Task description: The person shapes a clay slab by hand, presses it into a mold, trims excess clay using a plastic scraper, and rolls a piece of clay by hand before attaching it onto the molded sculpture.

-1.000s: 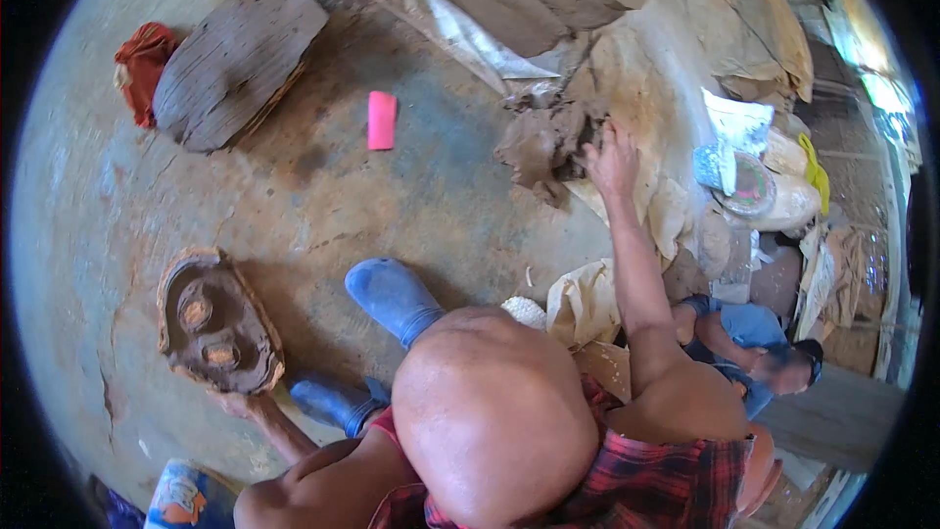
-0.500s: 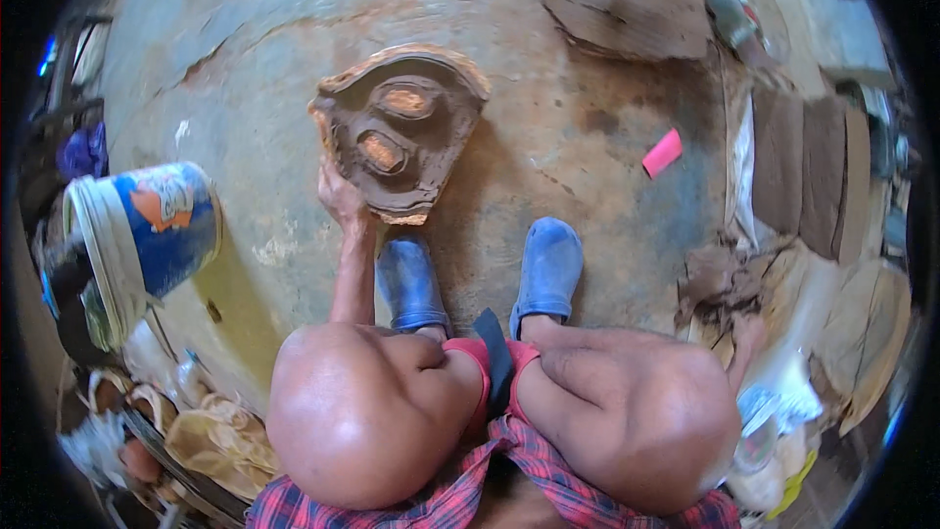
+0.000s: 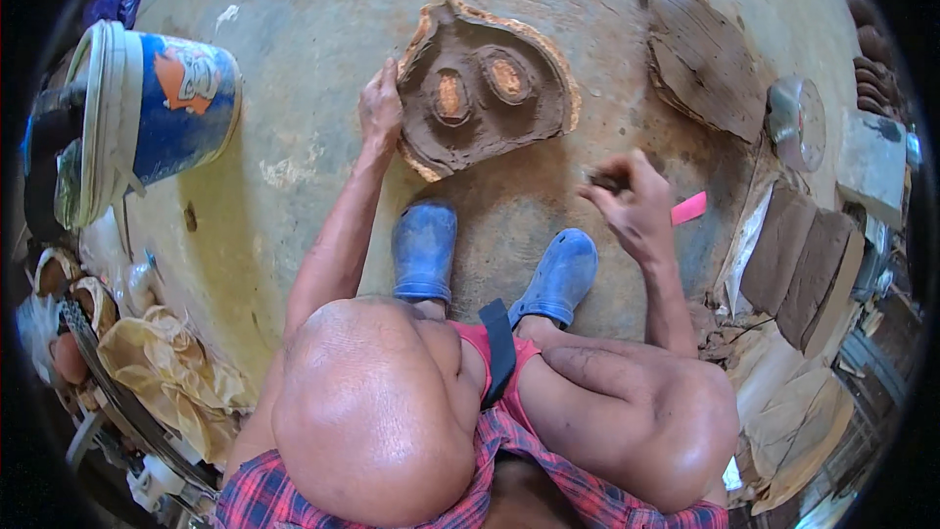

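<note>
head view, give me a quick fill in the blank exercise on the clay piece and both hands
1. The left hand rests on the ____ edge of the half-round clay piece.
2. The clay piece has ____ oval hollows in its top.
3. The right hand pinches a small dark lump of clay just beside a ____ flat tool on the floor.
4. The white bucket with the blue label lies on its ____.

Missing words: left; two; pink; side

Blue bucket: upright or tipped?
Tipped. The blue bucket lies on its side on the floor, white rim facing left, beyond the left hand.
</note>
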`<state>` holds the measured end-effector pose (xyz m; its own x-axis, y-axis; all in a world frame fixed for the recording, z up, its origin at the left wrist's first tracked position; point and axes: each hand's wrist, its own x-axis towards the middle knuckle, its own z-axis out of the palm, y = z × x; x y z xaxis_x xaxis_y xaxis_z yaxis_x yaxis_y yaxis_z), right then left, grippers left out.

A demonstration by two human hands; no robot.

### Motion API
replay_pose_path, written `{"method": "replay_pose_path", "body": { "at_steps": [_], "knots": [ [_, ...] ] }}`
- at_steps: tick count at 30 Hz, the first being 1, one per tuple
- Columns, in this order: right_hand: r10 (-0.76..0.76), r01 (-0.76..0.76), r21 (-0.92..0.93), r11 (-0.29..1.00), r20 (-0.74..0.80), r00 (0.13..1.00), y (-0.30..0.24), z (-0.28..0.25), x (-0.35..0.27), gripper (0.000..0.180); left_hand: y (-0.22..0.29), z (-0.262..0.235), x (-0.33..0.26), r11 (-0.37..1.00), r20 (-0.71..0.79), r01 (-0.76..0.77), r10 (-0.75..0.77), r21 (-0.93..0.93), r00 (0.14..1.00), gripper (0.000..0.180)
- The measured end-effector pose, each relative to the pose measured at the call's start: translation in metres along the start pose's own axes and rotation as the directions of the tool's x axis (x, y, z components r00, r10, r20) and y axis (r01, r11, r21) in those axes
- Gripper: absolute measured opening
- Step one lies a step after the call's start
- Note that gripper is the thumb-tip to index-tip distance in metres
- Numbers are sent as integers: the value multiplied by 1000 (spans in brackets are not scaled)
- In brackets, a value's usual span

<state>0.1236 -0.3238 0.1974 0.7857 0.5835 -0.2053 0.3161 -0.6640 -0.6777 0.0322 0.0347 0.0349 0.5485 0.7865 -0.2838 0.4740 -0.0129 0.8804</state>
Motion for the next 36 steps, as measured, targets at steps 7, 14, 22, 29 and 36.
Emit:
{"method": "replay_pose_path", "body": {
  "at_steps": [7, 14, 22, 29, 36],
  "knots": [
    [-430, 431, 14, 902, 97, 898, -14, 94, 56, 25, 5, 0, -3, 1000, 17, 0, -1, 22, 1000, 58],
    [-507, 513, -28, 858, 118, 854, -32, 117, 62, 23, -9, -2, 5, 998, -6, -46, 46, -32, 999, 57],
    [-501, 511, -19, 859, 170, 848, -30, 136, 65, 30, -5, 2, -1, 997, 29, -32, 35, -75, 999, 56],
    [-576, 598, -349, 721, 178, 798, -26, 140, 63, 35, -19, 4, 0, 998, -48, -65, 64, -17, 997, 56],
    [-156, 170, -13, 985, -463, 873, 0, 119, 34, 34, -9, 9, -54, 1000, -143, -25, 24, -7, 989, 47]
  ]
}}
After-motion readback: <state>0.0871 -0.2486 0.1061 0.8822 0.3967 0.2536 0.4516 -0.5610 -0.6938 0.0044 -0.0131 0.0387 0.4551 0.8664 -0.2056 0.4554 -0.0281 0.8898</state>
